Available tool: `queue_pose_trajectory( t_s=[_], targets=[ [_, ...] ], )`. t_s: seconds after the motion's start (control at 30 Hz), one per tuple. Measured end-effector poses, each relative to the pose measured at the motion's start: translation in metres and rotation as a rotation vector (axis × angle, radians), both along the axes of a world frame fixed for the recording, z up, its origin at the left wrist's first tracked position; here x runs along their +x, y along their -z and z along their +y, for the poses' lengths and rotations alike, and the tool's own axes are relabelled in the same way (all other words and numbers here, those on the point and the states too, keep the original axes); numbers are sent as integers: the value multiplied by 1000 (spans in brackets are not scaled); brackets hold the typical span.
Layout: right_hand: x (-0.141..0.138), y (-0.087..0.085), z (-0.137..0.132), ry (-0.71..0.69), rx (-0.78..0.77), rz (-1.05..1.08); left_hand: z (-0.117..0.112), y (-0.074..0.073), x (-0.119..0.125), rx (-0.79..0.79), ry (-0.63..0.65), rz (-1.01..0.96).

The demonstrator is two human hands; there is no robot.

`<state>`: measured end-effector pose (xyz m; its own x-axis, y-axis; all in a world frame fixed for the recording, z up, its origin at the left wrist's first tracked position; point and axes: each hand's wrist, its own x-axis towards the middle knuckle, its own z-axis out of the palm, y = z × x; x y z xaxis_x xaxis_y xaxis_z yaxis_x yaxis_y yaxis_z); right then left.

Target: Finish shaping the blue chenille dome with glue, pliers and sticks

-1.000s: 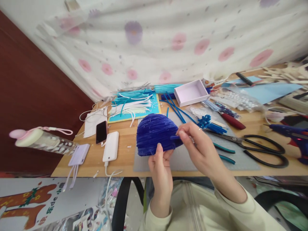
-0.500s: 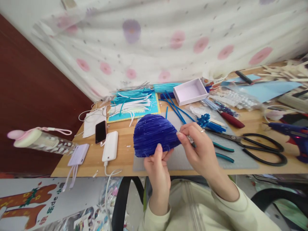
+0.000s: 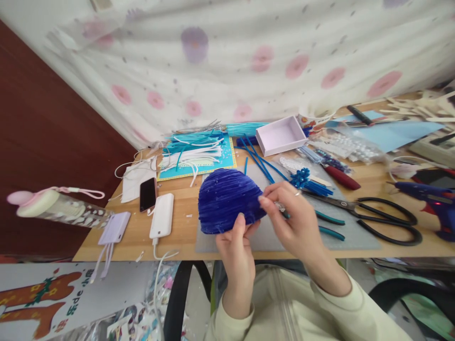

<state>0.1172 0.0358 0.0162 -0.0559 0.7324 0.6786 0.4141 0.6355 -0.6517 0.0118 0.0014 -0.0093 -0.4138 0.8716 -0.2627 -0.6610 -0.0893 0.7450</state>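
A dark blue, rounded piece (image 3: pixel 227 199) covered in rows of what look like pipe cleaners is held up over the grey cutting mat (image 3: pixel 209 244). My left hand (image 3: pixel 237 246) grips it from below, thumb on its face and fingers behind. At its right corner, the thumb and forefinger of my right hand (image 3: pixel 289 213) are pinched on the edge; whether a loose strand is between them I cannot tell. Teal-handled pliers (image 3: pixel 330 225) lie partly hidden behind my right hand. Past my knuckles is a blue looped pipe-cleaner flower (image 3: pixel 301 178).
Black-handled scissors (image 3: pixel 387 215) and a blue glue gun (image 3: pixel 423 196) lie to the right. Behind are a lilac box (image 3: pixel 281 136) and blue stems (image 3: pixel 258 158). At left are white and teal pipe cleaners (image 3: pixel 194 151), a phone (image 3: pixel 148 194), a power bank (image 3: pixel 161 215) and a bottle (image 3: pixel 67 208).
The blue piece and my left hand have shifted slightly right and tilted a little. My right fingertips stay at its right corner, slightly lower and further left.
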Motion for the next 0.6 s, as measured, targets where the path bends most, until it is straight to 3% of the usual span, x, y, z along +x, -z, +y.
queue_pose_trajectory(
  t_s=[0.2,0.3,0.43,0.6],
  targets=[
    [39,7,6,315,32,258,1,-3,-4,-29,-40,-34],
    [39,9,6,174,-12,255,1,-3,-2,-29,-28,-42],
    [20,9,1,-88,12,-53,1,1,-1,14,52,-31],
    [6,10,-3,-146,-22,-83,-1,8,-3,84,135,-6]
  ],
)
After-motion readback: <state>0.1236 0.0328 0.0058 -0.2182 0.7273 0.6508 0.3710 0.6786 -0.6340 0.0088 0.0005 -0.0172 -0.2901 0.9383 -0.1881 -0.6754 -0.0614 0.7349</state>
